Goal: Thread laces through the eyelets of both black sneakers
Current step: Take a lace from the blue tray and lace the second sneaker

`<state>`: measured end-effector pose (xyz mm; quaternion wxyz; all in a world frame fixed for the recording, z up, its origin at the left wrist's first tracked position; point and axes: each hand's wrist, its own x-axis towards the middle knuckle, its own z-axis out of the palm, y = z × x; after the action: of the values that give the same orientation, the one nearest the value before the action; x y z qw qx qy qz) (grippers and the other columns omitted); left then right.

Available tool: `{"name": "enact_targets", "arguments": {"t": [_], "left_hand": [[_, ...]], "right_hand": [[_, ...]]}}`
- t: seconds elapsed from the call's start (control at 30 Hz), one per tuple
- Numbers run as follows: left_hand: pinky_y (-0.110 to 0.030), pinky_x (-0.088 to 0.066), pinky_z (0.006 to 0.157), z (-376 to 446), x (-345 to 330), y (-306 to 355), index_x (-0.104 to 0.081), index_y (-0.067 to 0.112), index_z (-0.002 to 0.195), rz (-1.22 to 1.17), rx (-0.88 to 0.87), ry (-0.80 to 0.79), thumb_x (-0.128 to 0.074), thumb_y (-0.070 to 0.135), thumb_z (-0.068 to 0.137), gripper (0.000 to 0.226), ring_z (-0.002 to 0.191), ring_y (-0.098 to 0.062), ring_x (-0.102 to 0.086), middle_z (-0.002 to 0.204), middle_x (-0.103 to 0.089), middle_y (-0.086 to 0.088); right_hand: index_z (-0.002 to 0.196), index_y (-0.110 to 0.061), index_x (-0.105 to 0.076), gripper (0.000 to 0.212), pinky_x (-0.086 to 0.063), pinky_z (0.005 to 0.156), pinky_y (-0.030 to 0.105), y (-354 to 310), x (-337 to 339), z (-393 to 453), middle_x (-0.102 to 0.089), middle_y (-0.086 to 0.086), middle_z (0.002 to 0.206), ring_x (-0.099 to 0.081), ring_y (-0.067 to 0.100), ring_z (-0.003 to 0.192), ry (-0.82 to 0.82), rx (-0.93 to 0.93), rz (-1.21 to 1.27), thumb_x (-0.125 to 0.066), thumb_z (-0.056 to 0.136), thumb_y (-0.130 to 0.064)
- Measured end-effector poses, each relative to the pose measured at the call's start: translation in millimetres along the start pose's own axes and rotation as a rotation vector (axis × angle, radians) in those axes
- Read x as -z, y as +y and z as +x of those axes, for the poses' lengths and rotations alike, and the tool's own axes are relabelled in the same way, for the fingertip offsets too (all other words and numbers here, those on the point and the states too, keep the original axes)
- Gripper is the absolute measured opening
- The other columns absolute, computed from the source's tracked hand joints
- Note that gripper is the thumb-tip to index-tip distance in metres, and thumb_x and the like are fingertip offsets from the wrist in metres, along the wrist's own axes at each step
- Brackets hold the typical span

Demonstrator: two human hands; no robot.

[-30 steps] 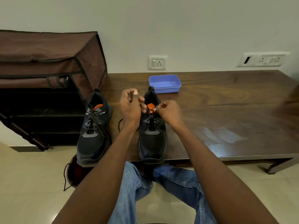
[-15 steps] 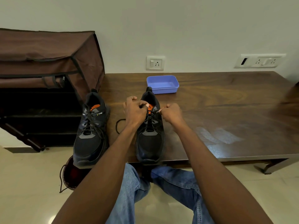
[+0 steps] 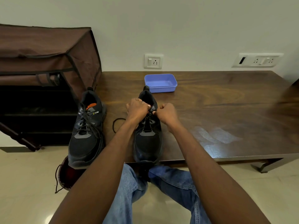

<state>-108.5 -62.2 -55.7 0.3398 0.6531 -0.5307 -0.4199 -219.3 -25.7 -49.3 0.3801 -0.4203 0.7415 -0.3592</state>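
Two black sneakers stand on the dark wooden table [image 3: 210, 110], toes toward me. The left sneaker [image 3: 86, 130] has its black lace threaded and an orange tongue tab showing. The right sneaker [image 3: 148, 139] sits between my hands. My left hand [image 3: 137, 109] is curled at the top eyelets on the shoe's left side and pinches the lace there. My right hand [image 3: 166, 113] is curled on the shoe's right side, pinching the lace end at the collar. A loose loop of black lace [image 3: 117, 125] lies on the table left of this shoe.
A blue plastic tray [image 3: 160, 83] sits behind the right sneaker near the wall. A brown fabric shoe rack [image 3: 48, 62] stands left of the table. Another dark shoe with a trailing lace [image 3: 64, 177] lies on the floor under the table's left corner.
My left hand has dropped from above the shoe down onto its top eyelets. My right hand has shifted slightly right, pulling the lace. Both stay pinched on it.
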Motion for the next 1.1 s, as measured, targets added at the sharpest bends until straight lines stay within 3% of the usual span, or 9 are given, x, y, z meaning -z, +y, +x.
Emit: {"name": "enact_targets", "arguments": {"t": [0.1,0.27,0.4,0.5,0.57,0.77,0.93,1.0,1.1], "left_hand": [[-0.028,-0.03,0.068,-1,2,-1,-0.061,0.011,0.112,0.034,-0.031,-0.025,-0.054,0.017,0.085,0.029,0.108,-0.015,-0.036,0.118,-0.05,-0.004],[-0.032,-0.043,0.085,-3,5,-7,-0.053,0.025,0.116,0.091,-0.114,-0.079,-0.061,0.025,0.093,0.024,0.111,-0.011,-0.039,0.135,-0.046,-0.003],[-0.038,-0.037,0.105,1,12,-9,-0.058,0.025,0.086,0.167,-0.248,-0.073,-0.06,0.02,0.096,0.011,0.134,-0.02,-0.036,0.142,-0.052,-0.004],[-0.039,-0.023,0.112,5,12,-14,-0.068,0.011,0.114,0.293,-0.318,-0.137,-0.055,0.02,0.098,0.023,0.14,-0.024,-0.03,0.142,-0.056,-0.004],[-0.039,-0.018,0.115,5,12,-16,-0.064,0.011,0.126,0.331,-0.331,-0.182,-0.051,0.023,0.099,0.032,0.143,-0.026,-0.026,0.143,-0.056,-0.002],[-0.044,-0.012,0.119,3,25,-20,-0.066,0.02,0.126,0.342,-0.346,-0.331,-0.064,0.032,0.095,0.033,0.146,-0.024,-0.011,0.158,-0.032,0.004],[-0.043,-0.032,0.109,-1,29,-26,-0.069,0.026,0.11,0.381,-0.535,-0.309,-0.073,0.034,0.085,0.026,0.122,-0.021,-0.043,0.125,-0.061,0.001],[-0.039,-0.046,0.09,-6,31,-23,-0.07,0.024,0.102,0.326,-0.579,-0.312,-0.078,0.031,0.079,0.025,0.1,-0.016,-0.056,0.102,-0.067,0.003],[-0.032,-0.047,0.077,-13,33,-22,-0.069,0.017,0.1,0.299,-0.543,-0.329,-0.083,0.022,0.075,0.029,0.088,-0.013,-0.061,0.094,-0.067,0.001]], "right_hand": [[0.065,-0.019,-0.052,0.03,-0.044,0.058,0.031,0,-2,1,-0.055,0.001,0.067,-0.051,0.013,0.061,0.021,0.007,-0.029,-0.066,0.09,-0.009],[0.07,-0.017,-0.06,0.02,-0.057,0.074,0.044,1,-6,-3,-0.065,0.004,0.075,-0.066,0.024,0.075,0.088,0.04,-0.106,-0.068,0.087,-0.011],[0.079,-0.015,-0.065,0.01,-0.054,0.065,0.038,2,-9,-7,-0.068,0.003,0.08,-0.066,0.021,0.079,0.129,0.07,-0.205,-0.07,0.087,-0.017],[0.081,-0.016,-0.062,0.01,-0.041,0.058,0.031,5,-10,-11,-0.066,0.004,0.081,-0.063,0.022,0.079,0.146,0.117,-0.283,-0.062,0.09,-0.018],[0.086,-0.014,-0.064,0.009,-0.046,0.062,0.035,6,-11,-14,-0.066,0.005,0.083,-0.063,0.023,0.08,0.163,0.152,-0.314,-0.058,0.092,-0.016],[0.085,-0.014,-0.066,0.01,-0.049,0.065,0.035,4,-9,-20,-0.066,0.004,0.082,-0.062,0.023,0.08,0.167,0.179,-0.315,-0.057,0.088,-0.011],[0.062,-0.019,-0.061,0.025,-0.043,0.056,0.028,-3,0,-21,-0.063,-0.003,0.064,-0.058,0.012,0.064,0.123,0.135,-0.141,-0.06,0.087,-0.015],[0.068,-0.022,-0.066,0.022,-0.051,0.063,0.029,0,-2,-22,-0.068,-0.006,0.066,-0.064,0.011,0.07,0.09,0.158,-0.117,-0.064,0.089,-0.017],[0.074,-0.023,-0.063,0.019,-0.056,0.071,0.034,4,-7,-22,-0.068,-0.003,0.075,-0.066,0.014,0.076,0.11,0.151,-0.122,-0.065,0.089,-0.011]]}}
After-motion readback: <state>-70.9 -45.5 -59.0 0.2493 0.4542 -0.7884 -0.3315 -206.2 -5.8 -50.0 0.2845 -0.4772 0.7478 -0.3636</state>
